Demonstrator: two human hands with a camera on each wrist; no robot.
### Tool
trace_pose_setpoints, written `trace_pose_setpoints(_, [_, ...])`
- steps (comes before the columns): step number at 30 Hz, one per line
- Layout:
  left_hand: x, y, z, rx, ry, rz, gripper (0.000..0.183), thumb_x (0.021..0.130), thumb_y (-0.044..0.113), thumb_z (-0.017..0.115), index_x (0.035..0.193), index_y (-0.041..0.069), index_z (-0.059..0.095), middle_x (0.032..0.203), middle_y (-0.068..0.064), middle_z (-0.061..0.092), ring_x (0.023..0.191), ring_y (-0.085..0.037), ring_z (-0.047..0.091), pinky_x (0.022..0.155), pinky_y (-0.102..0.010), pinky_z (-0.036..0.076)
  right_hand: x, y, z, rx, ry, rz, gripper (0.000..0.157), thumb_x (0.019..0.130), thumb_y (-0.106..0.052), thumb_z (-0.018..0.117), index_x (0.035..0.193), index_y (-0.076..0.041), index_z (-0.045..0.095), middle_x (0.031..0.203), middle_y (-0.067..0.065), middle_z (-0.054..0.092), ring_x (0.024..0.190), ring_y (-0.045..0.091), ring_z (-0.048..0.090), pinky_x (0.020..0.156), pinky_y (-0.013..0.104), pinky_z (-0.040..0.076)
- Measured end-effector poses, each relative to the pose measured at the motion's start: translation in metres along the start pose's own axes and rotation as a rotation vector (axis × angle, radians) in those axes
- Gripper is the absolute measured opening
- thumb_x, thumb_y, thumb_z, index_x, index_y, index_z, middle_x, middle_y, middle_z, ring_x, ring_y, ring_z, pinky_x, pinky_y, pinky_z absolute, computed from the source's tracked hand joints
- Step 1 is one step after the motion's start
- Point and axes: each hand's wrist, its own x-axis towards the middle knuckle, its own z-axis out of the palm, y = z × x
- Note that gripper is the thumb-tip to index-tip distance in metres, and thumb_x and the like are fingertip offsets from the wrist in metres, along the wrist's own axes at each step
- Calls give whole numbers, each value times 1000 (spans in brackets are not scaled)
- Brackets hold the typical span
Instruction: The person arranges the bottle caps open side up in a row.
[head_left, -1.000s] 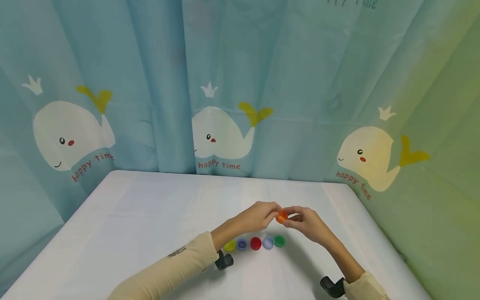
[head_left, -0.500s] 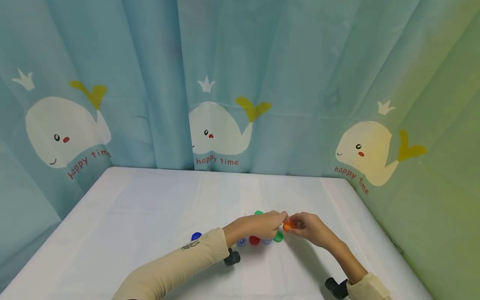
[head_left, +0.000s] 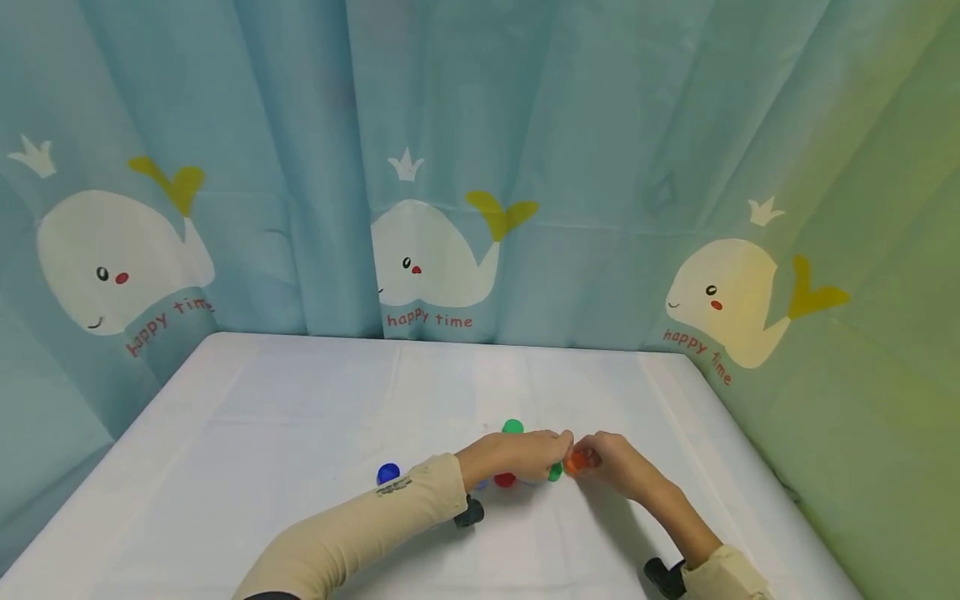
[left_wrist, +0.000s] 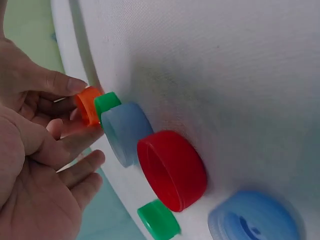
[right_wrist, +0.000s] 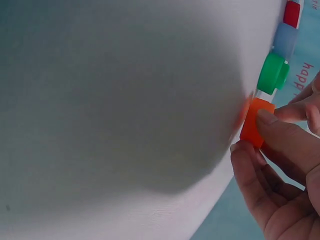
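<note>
My right hand pinches an orange bottle cap between thumb and fingers, at the right end of a row of caps on the white table. Beside it is a green cap, very close to the orange one. My left hand reaches over the row with its fingers fairly straight, the fingertips near the orange and green caps; whether they touch the orange one I cannot tell. In the left wrist view a light blue cap, a red cap and another blue cap continue the row.
Behind the row lies another green cap. A dark blue cap sits to the left, close to the left sleeve. A curtain with whale prints hangs behind the white table.
Both hands have come down and nearer, bringing the orange cap to the row's right end. The left hand has shifted right. The dark blue and rear green caps have come into view.
</note>
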Motion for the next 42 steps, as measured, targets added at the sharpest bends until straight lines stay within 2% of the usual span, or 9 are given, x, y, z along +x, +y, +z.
trace_pose_setpoints(10, [5,6,-1,76,-61,-48,28,90,1,56,108,7,36,81,1,48,70,-10,44,62,-18,37,4,-1,0,-52,-21,17,17,69,4,79,81,0,68,74,-1,62,67,12,57,62,26,50])
trace_pose_setpoints(15, [4,7,-2,54,-66,-68,29,90,1,58,110,7,37,84,1,49,72,-10,46,64,-18,38,5,-3,-1,-81,-19,5,17,68,4,79,80,-2,68,73,-2,61,67,10,55,63,27,50])
trace_pose_setpoints(19, [2,6,-3,25,-50,-69,29,89,1,59,108,9,39,87,1,50,76,-9,47,68,-18,40,5,-3,1,-84,-13,13,19,68,4,80,82,0,67,74,0,62,68,12,57,64,28,51])
trace_pose_setpoints(23, [-2,1,-10,14,16,-70,26,91,8,60,112,10,45,98,0,54,86,-7,51,76,-17,44,5,-3,4,-75,-24,51,23,68,4,80,86,2,66,78,3,63,71,16,59,66,31,52])
trace_pose_setpoints(26, [-7,-6,-21,10,94,-126,31,91,16,64,118,10,49,107,-2,58,95,-9,55,82,-20,46,4,-5,5,-80,-34,96,24,69,3,79,89,1,65,79,3,63,71,16,59,68,32,53])
trace_pose_setpoints(31, [-21,-22,-41,56,161,-332,44,86,26,71,122,10,52,109,-4,62,101,-17,59,81,-29,49,7,-11,3,-87,-67,156,29,69,3,80,94,0,65,81,3,62,73,17,57,70,34,52])
trace_pose_setpoints(34, [-31,-32,-50,78,137,-441,47,84,30,72,123,10,55,110,-2,63,102,-18,59,83,-34,48,10,-18,-5,-72,-139,219,37,70,-3,81,103,0,63,85,5,62,77,19,57,73,37,52])
trace_pose_setpoints(38, [-40,-41,-56,73,70,-528,45,83,31,73,121,11,60,111,-1,63,98,-16,58,86,-38,47,18,-28,-19,-120,-256,309,49,71,-19,83,111,-2,61,93,9,62,86,24,58,78,43,50])
trace_pose_setpoints(42, [-45,-46,-54,49,21,-597,37,83,27,74,114,9,64,102,-2,65,85,-15,57,82,-33,49,38,-36,-23,-163,-256,280,42,76,-21,79,109,-1,63,99,12,62,94,28,59,80,43,50])
